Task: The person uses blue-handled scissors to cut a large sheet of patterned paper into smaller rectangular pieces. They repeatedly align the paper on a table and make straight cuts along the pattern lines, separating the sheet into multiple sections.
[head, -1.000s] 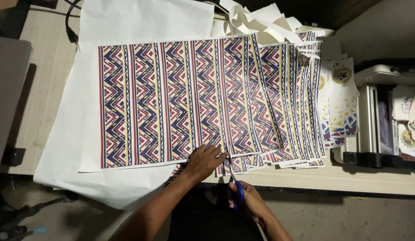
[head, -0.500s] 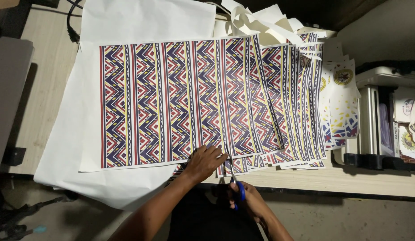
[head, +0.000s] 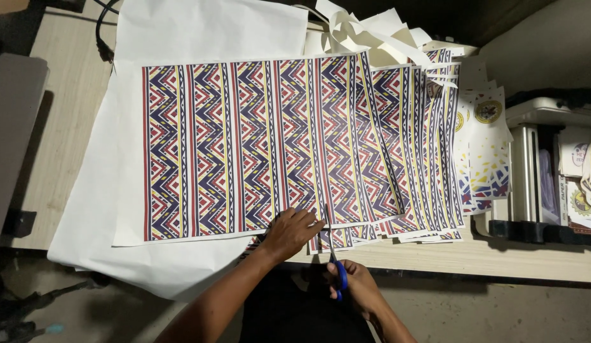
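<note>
I am pressing my left hand (head: 290, 232) flat, fingers spread and holding nothing, on the near edge of the patterned sheet (head: 257, 143); my right hand (head: 359, 289) is closing its grip through the blue handles of the scissors (head: 333, 257), whose blades are pointing away from me at that same edge; how far the blades are parted I cannot tell. The sheet is lying on top of a fanned stack of like prints (head: 422, 159), over plain white paper (head: 181, 38), on the bench (head: 67, 127). I am judging the sheet light, thin and limp, easily creased or torn; it is best pinned flat just beside the cut line, as the left hand is doing. The near edge is overhanging the bench lip; the white paper is drooping off the front at left. Open room is lying to the left and far side; paper offcuts (head: 365, 32) and a machine (head: 543, 171) are crowding the right.
</note>
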